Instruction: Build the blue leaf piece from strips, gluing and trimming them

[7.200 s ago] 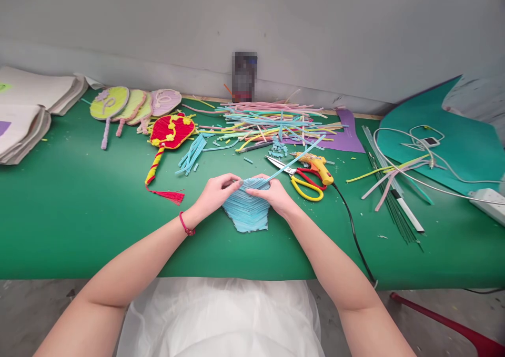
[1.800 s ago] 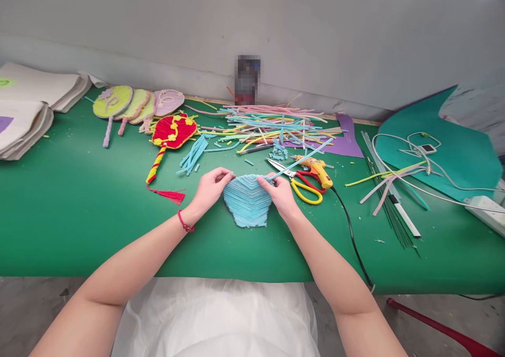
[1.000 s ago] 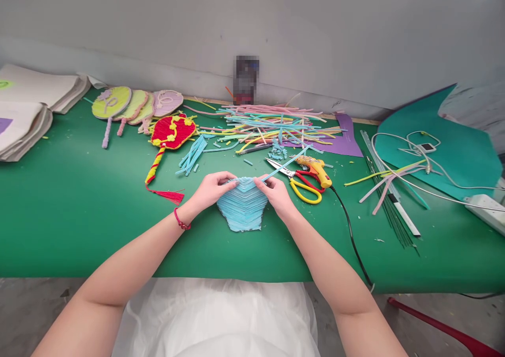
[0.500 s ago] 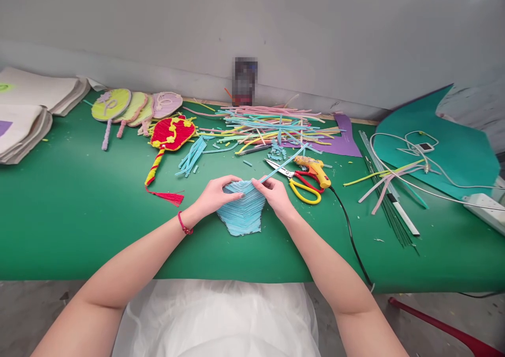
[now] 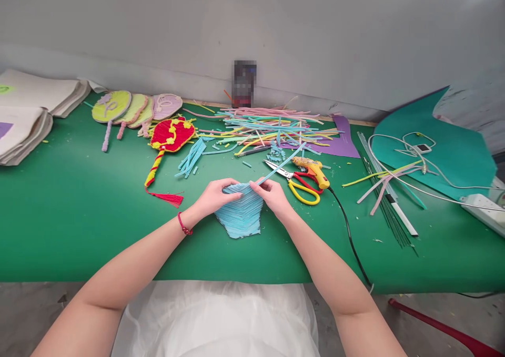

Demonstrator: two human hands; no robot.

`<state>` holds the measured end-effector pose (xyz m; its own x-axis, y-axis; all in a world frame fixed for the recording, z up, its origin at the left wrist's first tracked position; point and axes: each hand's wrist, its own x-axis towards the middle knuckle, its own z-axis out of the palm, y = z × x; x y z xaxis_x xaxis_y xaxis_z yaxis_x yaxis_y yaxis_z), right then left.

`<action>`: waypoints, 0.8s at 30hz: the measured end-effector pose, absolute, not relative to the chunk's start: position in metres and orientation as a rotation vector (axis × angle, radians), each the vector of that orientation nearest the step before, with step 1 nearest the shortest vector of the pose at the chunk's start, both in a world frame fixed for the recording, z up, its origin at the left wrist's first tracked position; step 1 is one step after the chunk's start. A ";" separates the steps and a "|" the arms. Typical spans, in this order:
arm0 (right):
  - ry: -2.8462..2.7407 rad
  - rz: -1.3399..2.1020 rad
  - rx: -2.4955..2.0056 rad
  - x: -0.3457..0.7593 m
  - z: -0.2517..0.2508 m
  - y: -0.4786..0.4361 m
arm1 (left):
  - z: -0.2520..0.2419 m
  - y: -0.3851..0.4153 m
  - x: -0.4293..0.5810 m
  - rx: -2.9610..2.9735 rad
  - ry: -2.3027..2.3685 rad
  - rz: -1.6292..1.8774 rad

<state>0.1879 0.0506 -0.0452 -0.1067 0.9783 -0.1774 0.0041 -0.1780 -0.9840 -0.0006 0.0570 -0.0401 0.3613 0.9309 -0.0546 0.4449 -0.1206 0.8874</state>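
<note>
A light-blue ribbed piece [image 5: 241, 217] is between my hands, low over the green table. My left hand [image 5: 218, 195], with a red cord bracelet at the wrist, grips its upper left edge between thumb and fingers. At the upper right edge, my right hand [image 5: 271, 195] pinches a long blue strip [image 5: 286, 161] that slants up to the right, past the scissors. The strip's lower end meets the piece's top edge. Scissors [image 5: 296, 181] with red and yellow handles lie just right of my right hand, beside a yellow glue gun [image 5: 312, 170].
Many coloured strips [image 5: 268, 125] lie heaped at the back of the green table [image 5: 98, 220]. A red fan [image 5: 173, 135] and paler fans [image 5: 112, 106] are at the left, near stacked paper [image 5: 23, 131]. Teal sheet [image 5: 442, 152], cables and a power strip [image 5: 483, 210] are at the right.
My right hand and the blue strip have shifted very slightly left. The piece's lower part has moved slightly left too; both hands keep their hold.
</note>
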 end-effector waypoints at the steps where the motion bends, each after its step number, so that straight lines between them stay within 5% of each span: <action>1: -1.198 1.440 -1.277 0.188 -0.045 0.051 | -0.040 0.057 -0.001 1.720 1.223 0.674; 15: -0.843 1.305 -1.160 0.196 -0.043 0.057 | -0.042 0.068 -0.005 0.995 0.907 0.969; 24: -0.733 1.098 -1.170 0.197 -0.038 0.057 | -0.025 0.047 0.000 1.584 1.372 1.344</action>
